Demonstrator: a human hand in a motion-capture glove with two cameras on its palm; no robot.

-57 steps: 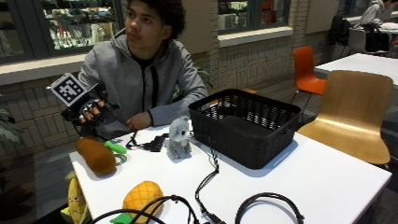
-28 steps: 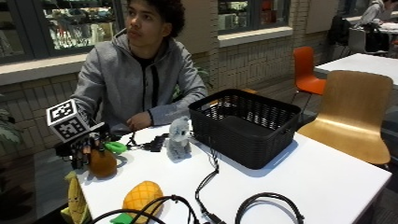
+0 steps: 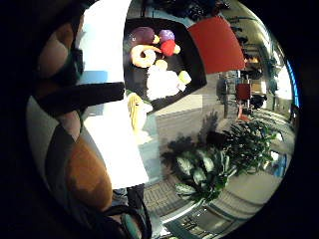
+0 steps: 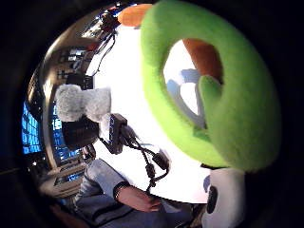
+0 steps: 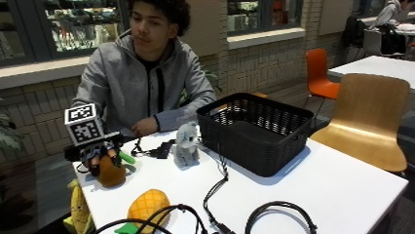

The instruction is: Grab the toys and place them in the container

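Observation:
My gloved right hand (image 5: 96,155) is at the table's left end, fingers curled over the top of an orange carrot toy (image 5: 111,174) that stands on the white table (image 5: 337,185). The carrot's green plush leaves (image 5: 127,158) stick out beside the hand and fill the thumb side palm view (image 4: 190,118); its orange body (image 3: 87,179) lies against the palm. A grey plush animal (image 5: 187,146) stands mid-table. The black mesh basket (image 5: 272,151) sits to its right, and it looks empty. A pineapple toy (image 5: 148,204) and a corn toy (image 5: 79,209) lie near the front left edge.
Black cables (image 5: 217,190) run across the table middle, with a cable loop (image 5: 279,217) at the front. The person's bare left hand (image 5: 144,126) rests behind the plush. A black tray (image 3: 192,62) holding several toys sits below the table edge. A wooden chair (image 5: 366,117) stands on the right.
The gloved hand dropped from chest height to the table and settled on the carrot toy, fingers now curled round it. The other toys and the basket have not moved.

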